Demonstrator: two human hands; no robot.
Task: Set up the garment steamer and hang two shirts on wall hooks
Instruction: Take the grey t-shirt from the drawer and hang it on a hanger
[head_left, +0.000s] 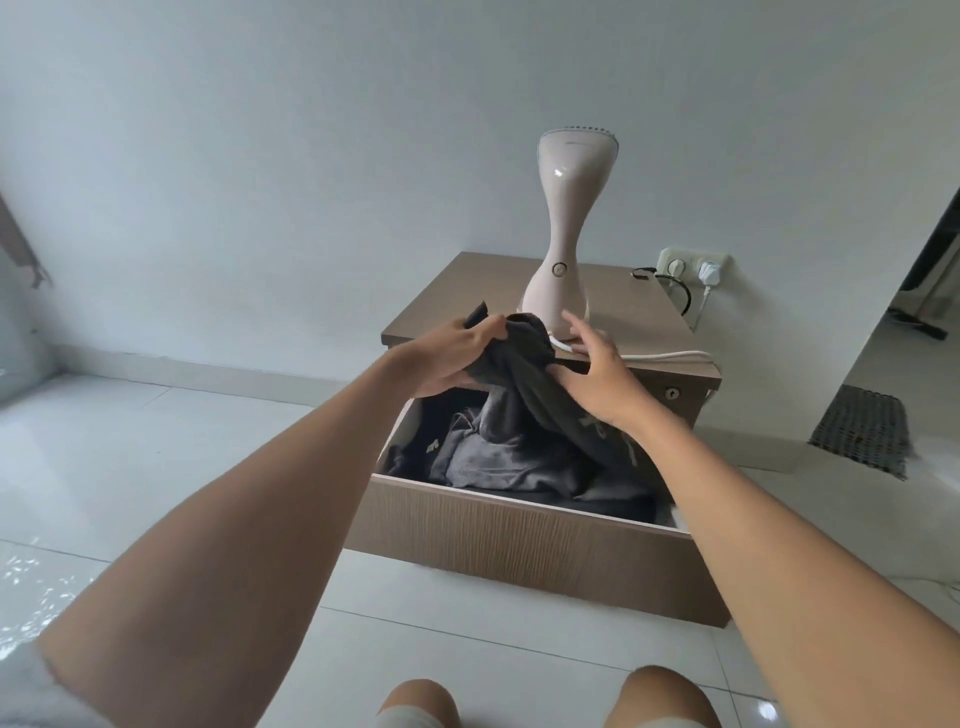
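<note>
Knees (545, 701) of the person sit at the bottom edge of the view, above a pale tiled floor (156, 457). Both forearms extend forward over an open drawer (524, 535) of a low wooden bedside cabinet (675, 322).

Left hand (452, 358): fingers closed around the upper end of a dark shirt (524, 364), with a fold of fabric standing up past the knuckles. Grip firm.

Right hand (597, 374): thumb pressed into the same shirt from the right, fingers spread and partly extended above the cloth. Whether it has a full grip cannot be determined.

The shirt is held between the two hands, raised above the drawer. Its lower part trails down beneath the right wrist into the drawer, where pale lettering shows on it. Below the grip, further dark garments (498, 457) lie bundled in the drawer.

Beyond the hands, a garment steamer (563, 228), pale pink, stands upright on the cabinet top, just behind the right fingertips. Its white cord (665, 356) runs along the cabinet top to the right of the grip. Further right, a wall socket (693, 267) carries a white plug. A grey mat (862, 426) lies on the floor well to the right.
</note>
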